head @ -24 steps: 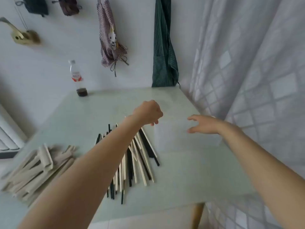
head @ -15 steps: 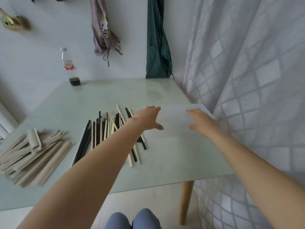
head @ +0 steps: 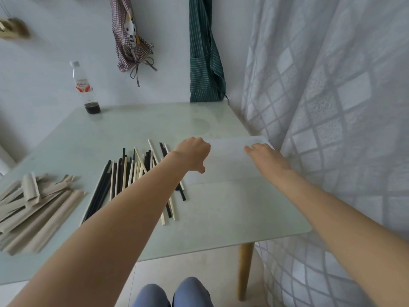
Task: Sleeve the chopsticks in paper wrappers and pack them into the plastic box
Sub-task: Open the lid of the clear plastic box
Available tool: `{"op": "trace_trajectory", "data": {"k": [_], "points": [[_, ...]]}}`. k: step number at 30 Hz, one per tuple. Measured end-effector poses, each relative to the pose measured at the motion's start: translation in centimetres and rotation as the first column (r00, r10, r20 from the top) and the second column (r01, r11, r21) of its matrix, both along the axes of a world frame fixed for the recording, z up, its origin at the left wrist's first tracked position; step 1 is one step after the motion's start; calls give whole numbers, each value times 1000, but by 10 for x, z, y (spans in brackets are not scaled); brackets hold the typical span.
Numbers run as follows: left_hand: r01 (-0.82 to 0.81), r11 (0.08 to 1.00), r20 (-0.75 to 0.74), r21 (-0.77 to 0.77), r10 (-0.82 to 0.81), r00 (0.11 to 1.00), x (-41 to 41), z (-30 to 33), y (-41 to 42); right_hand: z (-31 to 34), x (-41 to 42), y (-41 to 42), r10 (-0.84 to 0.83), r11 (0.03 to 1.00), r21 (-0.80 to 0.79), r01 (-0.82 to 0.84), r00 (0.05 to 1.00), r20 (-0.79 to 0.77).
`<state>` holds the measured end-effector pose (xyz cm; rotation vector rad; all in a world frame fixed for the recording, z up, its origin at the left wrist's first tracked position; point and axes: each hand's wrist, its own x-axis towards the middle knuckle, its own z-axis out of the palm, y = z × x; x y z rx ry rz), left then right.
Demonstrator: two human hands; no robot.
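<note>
Reaching across the pale green glass table (head: 221, 213), we've now got both hands on the translucent white plastic box (head: 228, 160) at its right edge: a moment ago they were only nearing it. Our left hand (head: 192, 155) curls over its near-left side, our right hand (head: 269, 159) lies flat with fingers spread. Loose black and cream chopsticks (head: 132, 173) and tan paper wrappers (head: 33, 207) wait untouched on the left, so sleeving hasn't begun, we reckon.

A bottle (head: 85, 89) stands on the glass table (head: 155, 120); two aprons (head: 204, 52) hang beside a curtain (head: 332, 85).
</note>
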<state>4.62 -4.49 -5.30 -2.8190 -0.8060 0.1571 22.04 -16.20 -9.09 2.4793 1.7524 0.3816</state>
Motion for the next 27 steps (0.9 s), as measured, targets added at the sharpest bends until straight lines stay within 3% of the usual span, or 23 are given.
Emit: {"op": "trace_trajectory", "data": {"k": [6, 12, 15, 19, 21, 22, 24, 26, 27], "points": [[-15, 999, 31, -40, 17, 999, 0, 5, 5, -3, 2, 1, 6, 1000, 5, -6, 1000, -16], [-34, 992, 115, -125, 48, 992, -9, 14, 13, -2, 3, -3, -18, 1000, 14, 21, 983, -181], [-43, 986, 186, -161, 74, 980, -17, 17, 19, -9, -3, -7, -5, 974, 226, 33, 992, -124], [-56, 989, 344, -136, 100, 934, -20, 18, 20, -14, -23, -11, 170, 804, 570, -167, 984, 50], [-42, 990, 475, -135, 102, 874, -20, 16, 17, -13, -32, -11, 252, 842, 505, -189, 966, -58], [-37, 992, 556, -118, 97, 826, -20, 16, 15, -11, -36, -11, 251, 905, 391, -165, 951, -181], [-54, 991, 694, 119, -44, 719, -19, 15, 11, -10, -37, -5, 185, 975, 173, -136, 933, -308], [-44, 886, 659, 461, -308, 686, -17, 13, 11, -10, -37, -1, 139, 987, 130, -96, 914, -380], [8, 832, 601, 555, -408, 687, -16, 8, 13, -10, -37, 1, 124, 988, 135, -74, 901, -415]]}}
